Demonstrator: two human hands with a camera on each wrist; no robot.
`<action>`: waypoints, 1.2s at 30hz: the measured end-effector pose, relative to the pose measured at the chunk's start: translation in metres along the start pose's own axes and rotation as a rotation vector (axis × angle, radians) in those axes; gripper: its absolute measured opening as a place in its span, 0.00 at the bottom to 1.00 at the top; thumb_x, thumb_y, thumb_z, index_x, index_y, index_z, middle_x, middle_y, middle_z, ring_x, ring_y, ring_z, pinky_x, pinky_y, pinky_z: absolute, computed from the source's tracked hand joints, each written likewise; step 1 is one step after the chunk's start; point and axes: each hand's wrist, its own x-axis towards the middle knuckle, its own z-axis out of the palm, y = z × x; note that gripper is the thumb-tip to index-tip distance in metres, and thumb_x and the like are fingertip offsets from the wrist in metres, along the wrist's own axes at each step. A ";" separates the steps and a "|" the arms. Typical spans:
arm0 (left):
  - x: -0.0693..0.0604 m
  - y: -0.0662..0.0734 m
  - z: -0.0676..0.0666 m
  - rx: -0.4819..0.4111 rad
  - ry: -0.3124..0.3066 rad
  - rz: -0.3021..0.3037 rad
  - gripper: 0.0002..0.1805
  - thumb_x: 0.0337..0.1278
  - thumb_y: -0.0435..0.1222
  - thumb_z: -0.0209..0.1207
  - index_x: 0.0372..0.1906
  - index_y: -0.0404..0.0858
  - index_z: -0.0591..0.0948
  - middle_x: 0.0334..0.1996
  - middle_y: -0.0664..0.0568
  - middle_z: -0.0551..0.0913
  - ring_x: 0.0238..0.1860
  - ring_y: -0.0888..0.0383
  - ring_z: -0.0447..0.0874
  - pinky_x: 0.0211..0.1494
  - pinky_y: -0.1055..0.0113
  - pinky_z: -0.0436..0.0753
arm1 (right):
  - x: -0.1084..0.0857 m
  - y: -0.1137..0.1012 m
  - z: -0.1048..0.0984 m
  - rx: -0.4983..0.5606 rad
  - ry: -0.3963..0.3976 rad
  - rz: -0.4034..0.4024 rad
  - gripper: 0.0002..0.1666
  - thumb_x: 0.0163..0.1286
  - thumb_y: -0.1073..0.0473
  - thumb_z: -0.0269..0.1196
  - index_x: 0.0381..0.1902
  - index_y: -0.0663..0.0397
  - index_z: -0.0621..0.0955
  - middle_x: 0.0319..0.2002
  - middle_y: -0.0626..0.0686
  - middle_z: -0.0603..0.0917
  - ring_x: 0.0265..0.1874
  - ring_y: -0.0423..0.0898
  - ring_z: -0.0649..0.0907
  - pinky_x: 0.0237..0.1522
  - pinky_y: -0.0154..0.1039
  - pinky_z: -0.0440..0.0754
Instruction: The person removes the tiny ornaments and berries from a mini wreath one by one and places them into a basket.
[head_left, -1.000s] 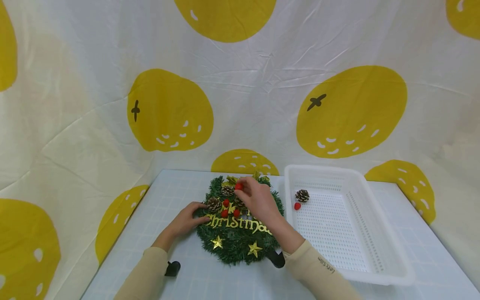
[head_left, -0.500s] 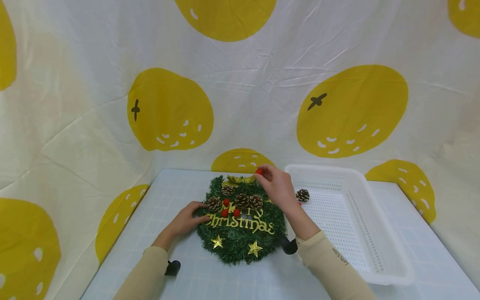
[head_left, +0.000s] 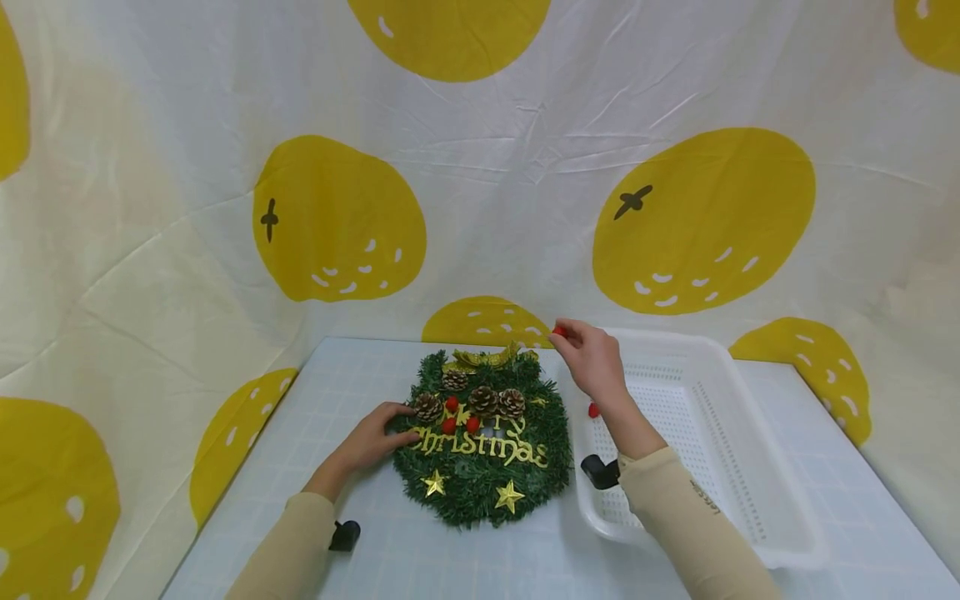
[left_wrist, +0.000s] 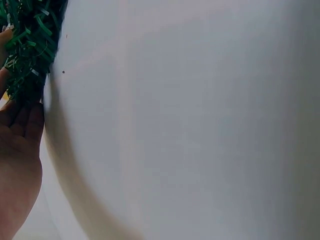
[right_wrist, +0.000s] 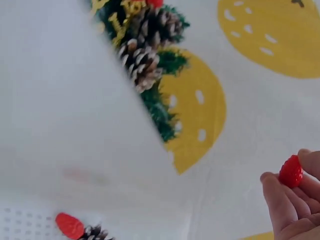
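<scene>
A green wreath (head_left: 480, 487) lies on the table, bearing gold "Christmas" lettering (head_left: 480, 446), gold stars (head_left: 509, 497), several pine cones (head_left: 483, 401) and red berries (head_left: 473, 425). My left hand (head_left: 375, 437) grips its left edge; in the left wrist view the fingers of that hand (left_wrist: 17, 165) reach under the greenery (left_wrist: 32, 47). Beyond the wreath's upper right, my right hand (head_left: 592, 362) is raised at the basket's back left corner, pinching a red berry (head_left: 559, 332). The right wrist view shows this berry (right_wrist: 291, 171) between thumb and fingertips of the hand (right_wrist: 300, 210).
To the right stands a white plastic basket (head_left: 787, 492), partly behind my right forearm. Inside it lies another red berry (head_left: 594, 410), with a pine cone (right_wrist: 95, 234) beside it in the right wrist view. A fruit-printed cloth (head_left: 510, 208) hangs behind the table.
My right hand has moved from above the wreath, up and right, to the basket's back left corner, carrying the red berry. My left hand and the wreath have stayed in place.
</scene>
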 end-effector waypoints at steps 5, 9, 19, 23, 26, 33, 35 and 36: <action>0.000 0.000 0.001 0.010 0.004 0.001 0.28 0.60 0.50 0.64 0.61 0.39 0.77 0.61 0.41 0.74 0.65 0.40 0.68 0.67 0.43 0.66 | 0.003 0.016 -0.004 -0.031 0.003 0.037 0.23 0.72 0.53 0.61 0.59 0.60 0.80 0.51 0.60 0.85 0.50 0.57 0.83 0.50 0.53 0.81; 0.001 -0.001 0.002 0.005 -0.002 -0.003 0.28 0.61 0.50 0.64 0.61 0.39 0.77 0.62 0.41 0.73 0.65 0.40 0.68 0.67 0.43 0.66 | 0.004 0.024 -0.006 -0.056 0.008 0.061 0.23 0.73 0.53 0.60 0.59 0.61 0.80 0.51 0.61 0.85 0.50 0.57 0.83 0.51 0.54 0.80; 0.001 -0.003 0.003 -0.007 0.001 -0.014 0.29 0.60 0.50 0.65 0.60 0.38 0.77 0.61 0.41 0.74 0.65 0.41 0.68 0.68 0.43 0.66 | 0.006 0.053 -0.015 -0.084 -0.008 0.195 0.25 0.73 0.53 0.59 0.61 0.64 0.78 0.53 0.64 0.82 0.54 0.61 0.80 0.56 0.56 0.76; 0.001 -0.005 0.003 0.006 0.002 -0.005 0.29 0.60 0.50 0.64 0.61 0.38 0.77 0.61 0.41 0.74 0.65 0.40 0.69 0.67 0.43 0.66 | 0.004 0.070 -0.018 -0.102 -0.012 0.253 0.25 0.74 0.54 0.58 0.62 0.65 0.77 0.55 0.65 0.81 0.55 0.62 0.78 0.57 0.56 0.74; 0.001 -0.005 0.003 0.005 0.000 -0.006 0.29 0.60 0.50 0.64 0.61 0.38 0.77 0.61 0.41 0.74 0.65 0.40 0.68 0.67 0.43 0.66 | 0.003 0.082 -0.020 -0.120 -0.012 0.289 0.25 0.74 0.54 0.57 0.61 0.66 0.76 0.55 0.66 0.80 0.54 0.63 0.78 0.56 0.56 0.76; 0.002 -0.004 0.002 -0.001 -0.007 -0.011 0.28 0.60 0.50 0.65 0.61 0.39 0.77 0.62 0.41 0.73 0.66 0.41 0.68 0.68 0.43 0.65 | 0.001 0.105 -0.027 -0.192 -0.016 0.351 0.24 0.72 0.56 0.58 0.58 0.68 0.77 0.54 0.67 0.81 0.53 0.64 0.78 0.54 0.55 0.76; 0.002 -0.003 0.002 0.007 -0.008 -0.010 0.29 0.60 0.50 0.65 0.61 0.38 0.77 0.62 0.41 0.73 0.66 0.41 0.68 0.68 0.43 0.65 | 0.000 0.108 -0.028 -0.209 -0.029 0.357 0.23 0.72 0.57 0.58 0.57 0.69 0.78 0.53 0.67 0.81 0.52 0.64 0.78 0.54 0.55 0.76; 0.002 -0.003 0.001 0.009 -0.008 -0.006 0.29 0.60 0.50 0.65 0.61 0.38 0.77 0.62 0.41 0.73 0.66 0.41 0.68 0.68 0.43 0.65 | 0.000 0.109 -0.029 -0.217 -0.036 0.358 0.23 0.71 0.57 0.58 0.57 0.69 0.78 0.53 0.67 0.81 0.52 0.64 0.78 0.54 0.55 0.76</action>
